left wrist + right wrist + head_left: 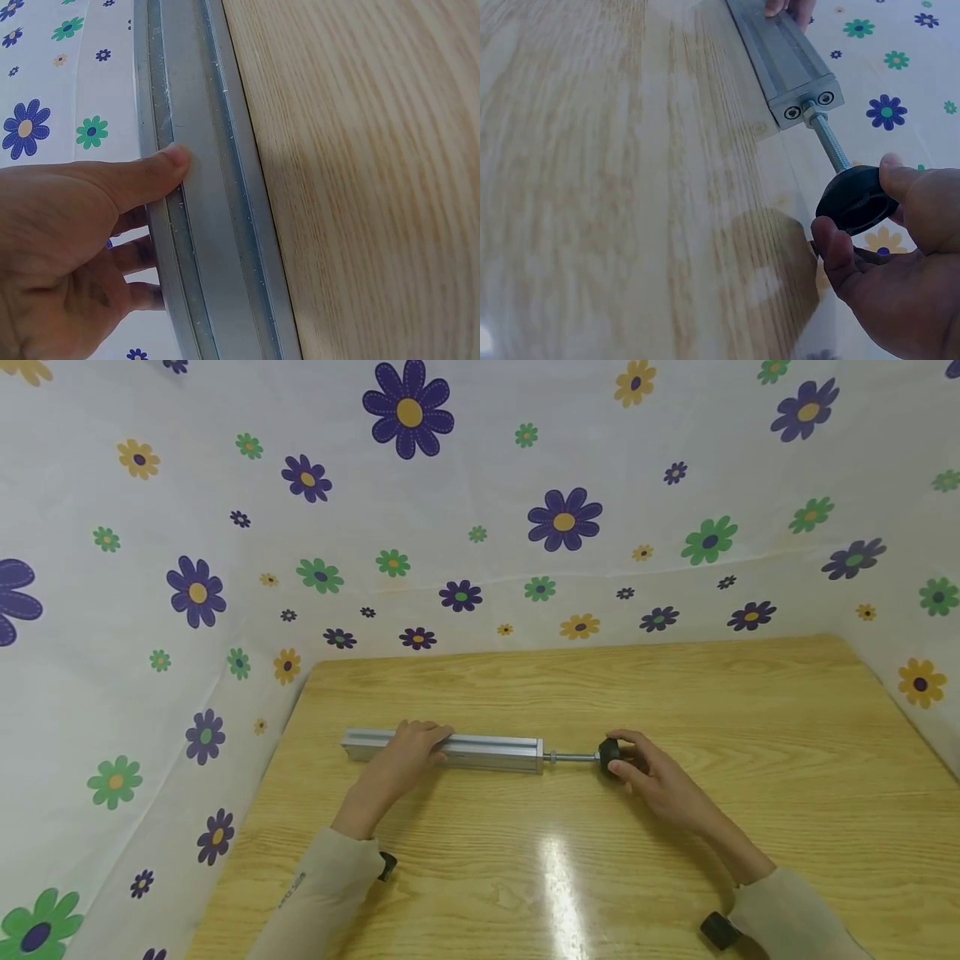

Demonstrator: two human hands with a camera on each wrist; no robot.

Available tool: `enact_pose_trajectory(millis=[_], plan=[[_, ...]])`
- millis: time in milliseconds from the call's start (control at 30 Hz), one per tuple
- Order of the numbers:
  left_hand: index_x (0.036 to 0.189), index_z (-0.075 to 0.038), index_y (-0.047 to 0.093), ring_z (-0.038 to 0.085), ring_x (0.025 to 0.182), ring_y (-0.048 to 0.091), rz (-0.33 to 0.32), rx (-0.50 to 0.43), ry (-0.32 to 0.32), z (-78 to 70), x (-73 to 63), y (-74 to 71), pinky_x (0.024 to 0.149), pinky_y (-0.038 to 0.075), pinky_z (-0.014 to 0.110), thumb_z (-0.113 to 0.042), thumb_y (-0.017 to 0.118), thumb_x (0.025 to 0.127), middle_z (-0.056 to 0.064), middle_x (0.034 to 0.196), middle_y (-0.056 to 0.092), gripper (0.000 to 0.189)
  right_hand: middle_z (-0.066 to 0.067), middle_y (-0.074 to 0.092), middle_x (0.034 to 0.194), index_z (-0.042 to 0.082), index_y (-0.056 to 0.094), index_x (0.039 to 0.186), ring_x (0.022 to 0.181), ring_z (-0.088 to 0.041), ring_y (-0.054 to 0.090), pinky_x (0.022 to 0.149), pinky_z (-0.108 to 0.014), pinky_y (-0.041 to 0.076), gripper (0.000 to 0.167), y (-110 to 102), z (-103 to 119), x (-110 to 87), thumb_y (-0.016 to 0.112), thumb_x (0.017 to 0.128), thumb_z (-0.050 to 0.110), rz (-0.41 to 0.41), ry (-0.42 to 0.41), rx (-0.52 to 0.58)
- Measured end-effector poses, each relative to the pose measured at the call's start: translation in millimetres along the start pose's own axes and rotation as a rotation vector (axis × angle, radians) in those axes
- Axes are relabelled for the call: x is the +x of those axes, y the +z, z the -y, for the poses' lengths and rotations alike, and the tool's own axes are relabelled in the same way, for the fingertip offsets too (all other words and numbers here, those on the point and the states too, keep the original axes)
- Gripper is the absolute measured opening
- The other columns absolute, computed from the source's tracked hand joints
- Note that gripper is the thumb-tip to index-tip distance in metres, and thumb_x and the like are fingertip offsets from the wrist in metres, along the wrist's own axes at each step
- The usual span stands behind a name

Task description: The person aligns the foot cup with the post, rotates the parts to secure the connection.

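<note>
A silver aluminium profile [487,752] with long grooves lies sideways on the table. My left hand [408,756] grips it left of its middle, thumb on the near face and fingers over the far side, as the left wrist view shows. From its right end, closed by an end plate [806,101] with two bolts, a threaded rod [573,757] sticks out with a hex nut [814,114] near the plate. On the rod's outer end sits a black round levelling foot [855,201]. My right hand [660,781] holds the foot's rim between thumb and fingers.
The wood-grain table [465,877] carries the profile. White cloth with printed flowers [480,485] hangs behind the table and at both sides. Black wrist devices show at the left sleeve [322,868] and the right sleeve [795,914].
</note>
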State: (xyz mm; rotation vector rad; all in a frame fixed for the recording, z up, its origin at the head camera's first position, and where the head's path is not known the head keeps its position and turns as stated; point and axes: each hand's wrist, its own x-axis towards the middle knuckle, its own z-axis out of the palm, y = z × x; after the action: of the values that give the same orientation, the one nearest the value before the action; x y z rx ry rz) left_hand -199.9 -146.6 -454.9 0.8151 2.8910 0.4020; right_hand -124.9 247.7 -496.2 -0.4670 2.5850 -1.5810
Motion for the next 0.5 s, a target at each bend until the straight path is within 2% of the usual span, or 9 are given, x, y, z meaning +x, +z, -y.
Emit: enact_pose_trajectory(millis=[133, 267, 367, 500], plan=[[0.140, -0.004, 0.063, 0.038, 0.131, 0.056, -0.002, 0.002, 0.006, 0.6, 0.4, 0.9, 0.119, 0.030, 0.063, -0.013, 0.069, 0.100, 0.016, 0.137, 0.064, 0.041, -0.032, 0.060, 0.131, -0.004, 0.041, 0.150, 0.094, -0.024, 0.064, 0.072, -0.027, 0.057, 0.052, 0.4, -0.7, 0.2, 0.063, 0.104, 0.009, 0.005, 0.000, 0.007], [0.139, -0.003, 0.063, 0.038, 0.130, 0.057, -0.010, -0.001, 0.013, 0.8, 0.6, 1.2, 0.119, 0.030, 0.064, -0.013, 0.070, 0.100, 0.017, 0.137, 0.064, 0.041, -0.034, 0.059, 0.133, -0.006, 0.038, 0.152, 0.098, -0.024, 0.064, 0.077, -0.025, 0.057, 0.068, 0.3, 0.1, 0.0, 0.073, 0.094, -0.003, 0.017, -0.009, -0.021], [0.139, -0.003, 0.063, 0.039, 0.129, 0.057, -0.009, -0.012, 0.014, 1.1, 1.3, 1.2, 0.119, 0.030, 0.065, -0.013, 0.070, 0.099, 0.017, 0.136, 0.064, 0.042, -0.034, 0.059, 0.132, -0.008, 0.037, 0.153, 0.099, -0.027, 0.064, 0.079, -0.025, 0.056, 0.069, 0.6, 1.9, -0.3, 0.072, 0.092, -0.008, 0.013, -0.022, -0.057], [0.140, -0.003, 0.062, 0.039, 0.130, 0.056, 0.004, -0.025, -0.002, 1.8, 2.4, 1.4, 0.120, 0.028, 0.064, -0.014, 0.070, 0.099, 0.017, 0.137, 0.064, 0.044, -0.032, 0.059, 0.130, -0.009, 0.040, 0.152, 0.100, -0.028, 0.065, 0.078, -0.026, 0.057, 0.066, 0.9, 3.5, -0.5, 0.071, 0.094, -0.006, 0.003, -0.038, -0.084]])
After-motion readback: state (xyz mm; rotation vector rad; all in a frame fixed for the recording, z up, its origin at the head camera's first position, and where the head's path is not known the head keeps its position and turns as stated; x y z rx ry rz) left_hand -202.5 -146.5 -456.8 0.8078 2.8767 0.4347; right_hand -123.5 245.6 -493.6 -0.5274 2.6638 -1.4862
